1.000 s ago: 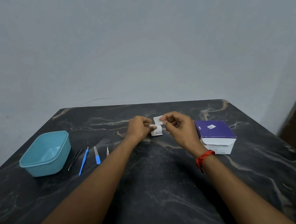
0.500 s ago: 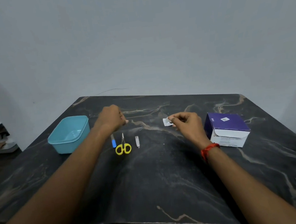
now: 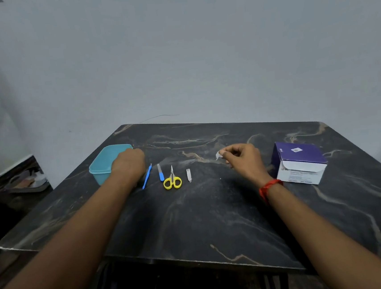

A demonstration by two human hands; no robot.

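Pinching a small white scrap (image 3: 218,155) between thumb and forefinger, the right hand (image 3: 244,160) sits right of centre on the far half of the dark marble table (image 3: 215,216), with its other fingers curled in. The scrap is held off the surface, between the nail clipper (image 3: 188,175) and the purple box (image 3: 299,160). The left hand (image 3: 128,163) is at the near right rim of the teal tub (image 3: 104,162), far left. Its fingers curl away from view, so I cannot tell whether they hold anything. Just right of it lie a blue stick (image 3: 147,177), a blue-handled file (image 3: 160,172) and yellow scissors (image 3: 172,181). There is a red band (image 3: 269,186) on the right wrist.
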